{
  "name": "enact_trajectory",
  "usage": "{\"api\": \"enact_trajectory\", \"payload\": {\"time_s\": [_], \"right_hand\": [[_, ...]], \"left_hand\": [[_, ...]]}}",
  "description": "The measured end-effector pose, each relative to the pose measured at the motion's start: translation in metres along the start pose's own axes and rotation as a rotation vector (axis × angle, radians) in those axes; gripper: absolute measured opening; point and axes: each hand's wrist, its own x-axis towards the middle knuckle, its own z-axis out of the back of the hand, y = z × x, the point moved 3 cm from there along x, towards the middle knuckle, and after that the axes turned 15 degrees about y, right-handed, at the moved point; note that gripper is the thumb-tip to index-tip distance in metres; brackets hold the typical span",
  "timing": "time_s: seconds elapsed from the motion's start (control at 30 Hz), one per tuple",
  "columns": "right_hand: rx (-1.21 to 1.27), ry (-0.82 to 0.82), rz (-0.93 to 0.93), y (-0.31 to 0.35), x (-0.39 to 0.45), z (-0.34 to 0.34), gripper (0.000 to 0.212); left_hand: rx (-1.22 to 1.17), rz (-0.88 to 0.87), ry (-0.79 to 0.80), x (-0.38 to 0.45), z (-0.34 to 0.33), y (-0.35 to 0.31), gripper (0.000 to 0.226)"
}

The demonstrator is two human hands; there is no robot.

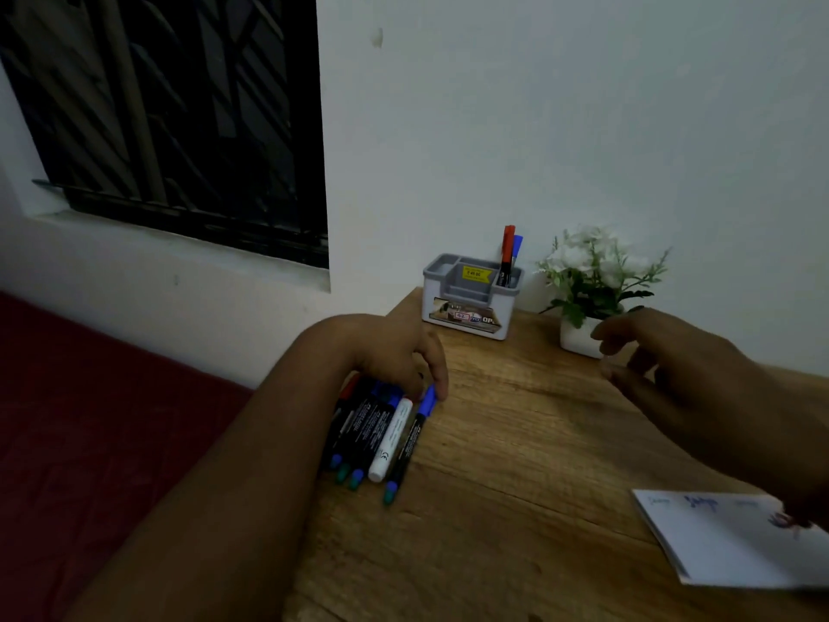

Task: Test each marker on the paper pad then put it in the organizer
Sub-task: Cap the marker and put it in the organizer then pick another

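Several markers (374, 435) lie side by side near the left edge of the wooden table (516, 442). My left hand (399, 352) rests over their far ends, fingertips touching the blue cap of the rightmost, blue-capped marker (410, 442). A white-bodied marker (391, 439) lies just left of it. My right hand (682, 379) hovers above the table on the right, fingers apart, holding nothing. The grey-and-white organizer (471, 298) stands at the back by the wall, with a red marker (508, 253) and a blue marker (517, 251) upright in its right slot. The white paper pad (735, 540), with scribbles, lies at the lower right.
A white pot of white flowers (592, 280) stands right of the organizer, partly behind my right hand. A dark barred window (170, 119) is set in the wall at upper left. A dark red surface (89, 442) lies below the table's left edge.
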Motion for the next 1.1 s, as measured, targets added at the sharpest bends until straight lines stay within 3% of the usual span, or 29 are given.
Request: {"api": "enact_trajectory", "payload": {"time_s": [0.47,0.83,1.1], "right_hand": [[0.014,0.048,-0.062,-0.005,-0.026,0.006,0.036],[-0.055,0.11,-0.175,-0.044,-0.077,0.009,0.032],[-0.062,0.12,-0.232,-0.08,-0.114,-0.002,0.037]], "left_hand": [[0.108,-0.021,0.019,0.007,-0.002,-0.005,0.017],[-0.024,-0.253,-0.239,0.015,-0.004,-0.028,0.016],[-0.062,-0.435,-0.363,0.034,-0.014,-0.083,0.013]]}}
